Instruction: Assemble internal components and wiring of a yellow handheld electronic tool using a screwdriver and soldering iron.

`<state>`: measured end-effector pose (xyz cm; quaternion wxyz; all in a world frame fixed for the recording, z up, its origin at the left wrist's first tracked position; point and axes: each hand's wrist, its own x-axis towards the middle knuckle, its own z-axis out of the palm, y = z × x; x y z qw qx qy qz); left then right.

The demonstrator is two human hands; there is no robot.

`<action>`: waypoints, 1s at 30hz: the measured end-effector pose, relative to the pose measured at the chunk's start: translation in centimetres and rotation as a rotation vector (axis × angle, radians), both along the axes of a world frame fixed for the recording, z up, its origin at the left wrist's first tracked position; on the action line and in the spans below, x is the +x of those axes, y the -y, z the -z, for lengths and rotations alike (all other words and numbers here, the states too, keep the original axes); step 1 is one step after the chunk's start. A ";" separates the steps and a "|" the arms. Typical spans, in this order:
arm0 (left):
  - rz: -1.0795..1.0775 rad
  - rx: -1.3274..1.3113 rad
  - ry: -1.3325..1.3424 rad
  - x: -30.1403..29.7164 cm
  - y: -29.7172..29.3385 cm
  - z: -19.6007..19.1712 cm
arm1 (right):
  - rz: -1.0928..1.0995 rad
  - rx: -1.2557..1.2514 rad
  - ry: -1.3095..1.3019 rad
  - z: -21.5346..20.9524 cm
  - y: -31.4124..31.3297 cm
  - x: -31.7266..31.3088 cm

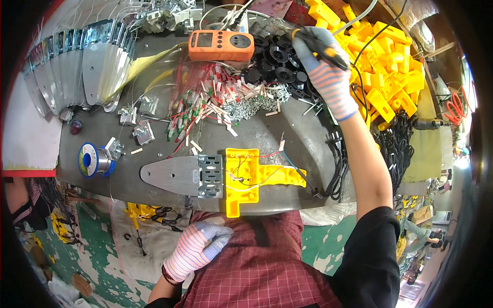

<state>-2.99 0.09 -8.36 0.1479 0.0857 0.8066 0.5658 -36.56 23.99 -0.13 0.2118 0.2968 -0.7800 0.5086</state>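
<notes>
1. Head view, R side: the R grip (324, 55), a hand in a striped glove, is clamped on a black & yellow tool (333, 55). It's up at the far side of the counter (272, 128), btwn the black round pcs (281, 55) and the big heap of yellow pcs (385, 77).
2. L side: the L grip (200, 246), same kind of glove, is low, just off the near edge of the counter, over the red checked cloth (241, 272). Its fingers are bent. Can't tell if the tips meet or if it has sth in it.
3. Mid: the yellow case (239, 197) lies w/ its open side up at the near edge of the counter, its low end over the edge. Wires (269, 155) run in it & out to the R.
4. Just L of it, the gray metal plate (172, 177) lies flat, round tip to the L, w/ a strip full of holes (209, 176) at its other end. Can't tell if strip & case touch.
5. Far L: a roll of shiny wire (90, 159). Up top: an orange box (221, 49) w/ a small screen, some small red & green pcs (192, 110), and a heap of screws (251, 108).
6. Far R: black cords (395, 146) in a pile.
</notes>
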 end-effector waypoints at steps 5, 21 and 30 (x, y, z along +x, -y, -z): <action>-0.186 0.085 -0.381 -4.0 -1.5 -3.5 | 0.366 0.965 -0.339 1.1 -0.7 -2.1; -0.273 -0.538 -0.768 -8.6 -5.1 -1.6 | 0.198 0.826 -0.042 2.7 -3.1 19.6; -0.328 -0.319 -0.655 -9.6 -5.1 -1.9 | 0.121 0.709 -0.189 3.4 -0.6 19.2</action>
